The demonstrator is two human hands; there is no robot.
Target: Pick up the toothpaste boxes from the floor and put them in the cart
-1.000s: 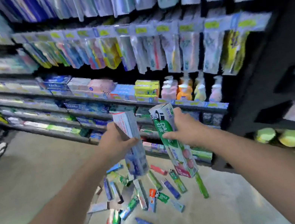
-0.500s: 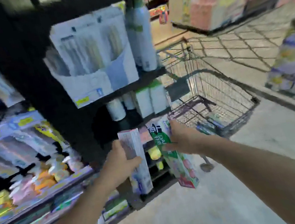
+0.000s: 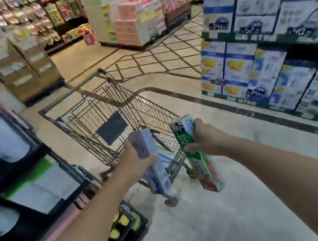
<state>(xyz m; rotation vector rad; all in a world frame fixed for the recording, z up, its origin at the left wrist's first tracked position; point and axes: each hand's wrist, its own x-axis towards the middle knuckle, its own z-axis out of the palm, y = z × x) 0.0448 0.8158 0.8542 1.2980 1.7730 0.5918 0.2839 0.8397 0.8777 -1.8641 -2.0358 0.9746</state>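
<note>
My left hand grips a pale blue and white toothpaste box, held upright with its lower end hanging down. My right hand grips a green and white toothpaste box with red fruit printed near its bottom, also upright. Both boxes are in front of the near end of a wire shopping cart, at about rim height. The cart stands on the pale floor ahead of me, and a few boxes show through its mesh at the bottom. The boxes on the floor are out of view.
A dark shelf unit with white and green packs stands close on my left. Stacked blue and white cartons line the right side behind a dark floor stripe. Pink and white product stacks stand further down the aisle. Open floor lies right of the cart.
My view has swung right, away from the toothpaste shelves and the boxes on the floor, to face the cart. Both hands have carried their boxes up to the cart's near end.
</note>
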